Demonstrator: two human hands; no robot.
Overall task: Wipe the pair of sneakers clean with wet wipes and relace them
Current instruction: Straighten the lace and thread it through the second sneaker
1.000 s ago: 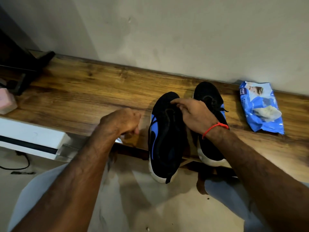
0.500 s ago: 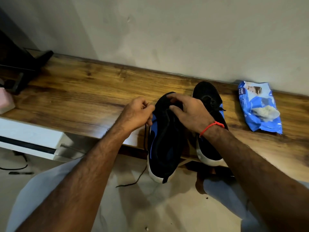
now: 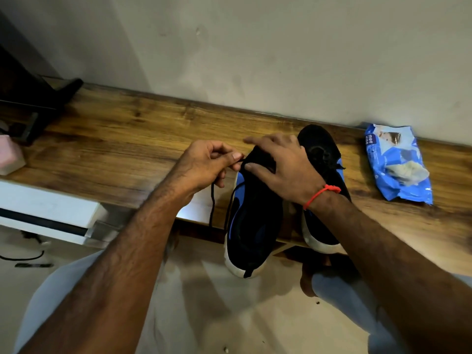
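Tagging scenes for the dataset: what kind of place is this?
Likely a room in a home, not a workshop: a wooden shelf along a plain plastered wall, a white low unit beside it, sneakers and a wet wipes pack on top.

Sneakers (image 3: 252, 221) coloured black and blue, soles white; wipes pack (image 3: 398, 164) blue; counter (image 3: 115, 149) brown wood-grained; wrist thread (image 3: 320, 194) red.

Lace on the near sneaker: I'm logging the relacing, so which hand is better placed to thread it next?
Left. The left hand already pinches the black lace beside the sneaker; the right hand rests on its toe, steadying it.
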